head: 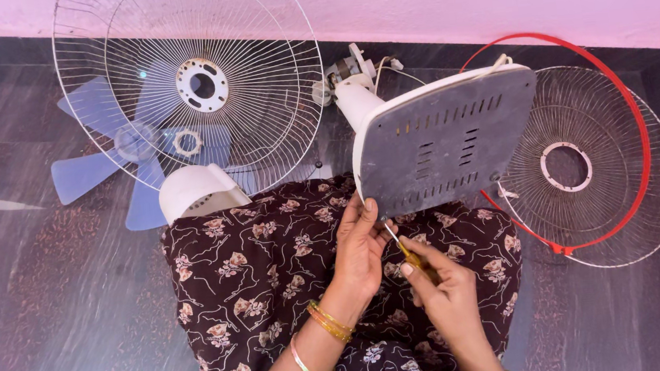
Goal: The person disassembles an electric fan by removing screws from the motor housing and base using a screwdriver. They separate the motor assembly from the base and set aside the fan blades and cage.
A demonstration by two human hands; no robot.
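The left hand (pixel 359 246) is curled with its fingertips pinching the lower rim of the square grey-and-white plastic fan base (pixel 445 139), which is tipped up so its slotted grey underside faces the camera, just above both hands. The right hand (pixel 446 287) is closed around the yellow-handled screwdriver (pixel 403 247), whose thin metal tip points up toward the base's lower left corner, right beside the left fingertips. Both hands hover over a lap covered in dark floral-print cloth (pixel 266 271).

From the base's far edge a white plastic neck (pixel 356 100) leads to the bare motor (pixel 348 68) with loose white wires. Left of the left hand, a white rounded plastic motor cover (pixel 197 193) touches the cloth's edge; beyond it leans a round white wire fan guard (pixel 194 86) over translucent pale blue fan blades (pixel 98 170). Right of the right hand lies a second round wire guard with a red plastic rim ring (pixel 591 163), close against the dark wall skirting. The dark stone floor (pixel 55 313) left of the lap offers the widest open room; the right side is narrower
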